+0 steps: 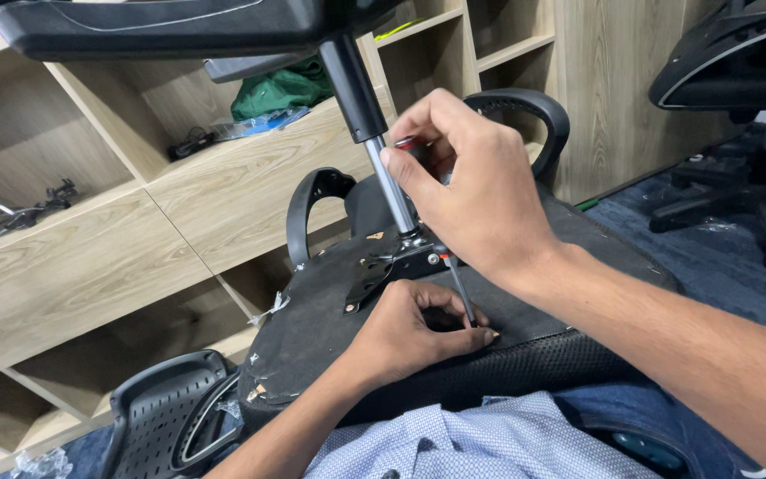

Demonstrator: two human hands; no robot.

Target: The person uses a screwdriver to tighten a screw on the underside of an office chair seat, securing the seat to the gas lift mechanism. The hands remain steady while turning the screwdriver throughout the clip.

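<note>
An upturned black chair seat [312,328] lies across my lap, underside up, with a metal mechanism plate [383,270] and a chrome gas cylinder [392,191] rising from it. My right hand [467,191] grips a screwdriver [460,288], its thin shaft pointing down at the seat's near edge. My left hand [410,333] rests on the seat, fingers curled around the spot where the screwdriver tip meets the fabric. The tip itself is hidden by my fingers.
Wooden shelving [90,257] stands behind, holding a green cloth [281,89] and small black parts [19,213]. A black plastic chair back [166,417] lies at lower left. The chair's armrests [312,191] curve up beside the seat. Another office chair [746,106] stands at right on blue carpet.
</note>
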